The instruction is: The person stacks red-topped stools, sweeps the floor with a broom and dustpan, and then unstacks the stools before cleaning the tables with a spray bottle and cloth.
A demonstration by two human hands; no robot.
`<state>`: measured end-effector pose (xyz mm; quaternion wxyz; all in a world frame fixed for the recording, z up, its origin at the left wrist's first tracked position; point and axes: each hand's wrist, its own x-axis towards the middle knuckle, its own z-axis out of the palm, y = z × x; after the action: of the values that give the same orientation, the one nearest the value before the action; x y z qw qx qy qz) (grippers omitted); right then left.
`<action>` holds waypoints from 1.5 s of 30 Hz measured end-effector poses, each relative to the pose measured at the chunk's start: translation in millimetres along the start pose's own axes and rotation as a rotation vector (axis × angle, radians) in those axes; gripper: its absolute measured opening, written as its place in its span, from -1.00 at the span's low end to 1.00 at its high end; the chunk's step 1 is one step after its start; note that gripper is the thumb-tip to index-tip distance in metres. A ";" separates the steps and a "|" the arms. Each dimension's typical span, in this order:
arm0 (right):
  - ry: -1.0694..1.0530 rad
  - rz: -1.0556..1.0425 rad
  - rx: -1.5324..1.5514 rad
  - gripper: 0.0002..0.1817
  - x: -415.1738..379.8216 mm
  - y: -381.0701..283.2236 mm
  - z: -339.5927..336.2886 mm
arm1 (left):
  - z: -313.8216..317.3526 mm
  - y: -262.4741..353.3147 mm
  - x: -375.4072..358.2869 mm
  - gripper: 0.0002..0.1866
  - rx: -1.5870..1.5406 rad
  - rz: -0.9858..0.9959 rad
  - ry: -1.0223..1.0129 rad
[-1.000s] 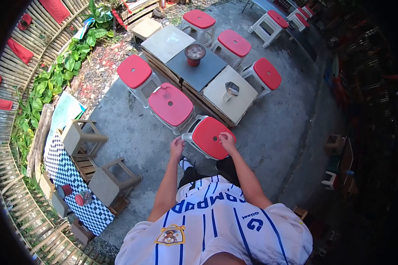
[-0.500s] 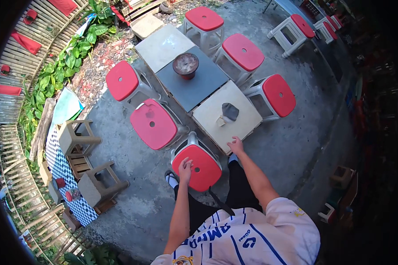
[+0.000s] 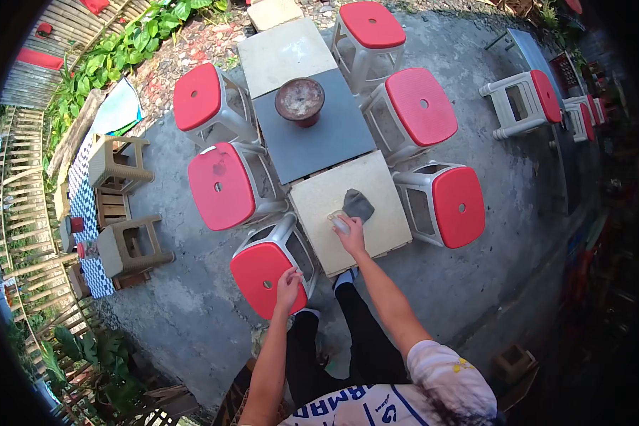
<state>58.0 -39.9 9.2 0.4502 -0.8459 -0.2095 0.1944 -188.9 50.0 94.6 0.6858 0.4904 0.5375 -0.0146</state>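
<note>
My right hand (image 3: 352, 238) reaches over the near cream tabletop (image 3: 319, 245), its fingers closed around a small pale, whitish object (image 3: 339, 223). I cannot tell what kind of thing it is. Right beside those fingers, a crumpled dark grey cloth (image 3: 358, 204) lies on the same tabletop. My left hand (image 3: 288, 287) hovers over the edge of the nearest red-topped stool (image 3: 257, 275), fingers loosely bent and slightly apart, with nothing in it.
A dark round pot (image 3: 300, 101) with greyish-white contents stands on the grey middle tabletop (image 3: 341, 138). Red-topped stools (image 3: 422, 106) line both long sides. Brown stools (image 3: 131, 245) stand left by a checkered cloth (image 3: 96, 275). Another red-topped stool (image 3: 544, 96) stands at upper right.
My right hand has moved from the tabletop's near edge onto the pale object and closed on it. My left hand stays over the near stool. The view has shifted as I stepped closer.
</note>
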 end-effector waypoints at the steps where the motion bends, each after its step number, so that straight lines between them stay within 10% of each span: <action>1: 0.005 -0.034 0.013 -0.52 -1.1 -1.3 -5.5 | 6.8 1.4 7.7 -0.60 -0.008 0.009 0.010; 14: 0.128 0.043 -0.049 -0.68 -40.9 30.8 -111.3 | 165.7 9.3 187.6 -0.39 0.727 0.349 0.235; 29: 0.192 0.080 -0.022 -0.60 -75.2 37.7 -152.0 | 210.2 15.4 179.8 -0.77 0.161 0.858 0.170; 45: 0.034 -0.091 0.025 -0.70 -96.8 -117.2 -173.2 | 56.9 95.5 -62.4 -0.56 -1.165 -0.024 -0.224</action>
<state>45.7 -149.6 211.5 0.4726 -0.8331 -0.2375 0.1619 -121.8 28.7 200.9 0.8945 0.0223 0.3867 0.2234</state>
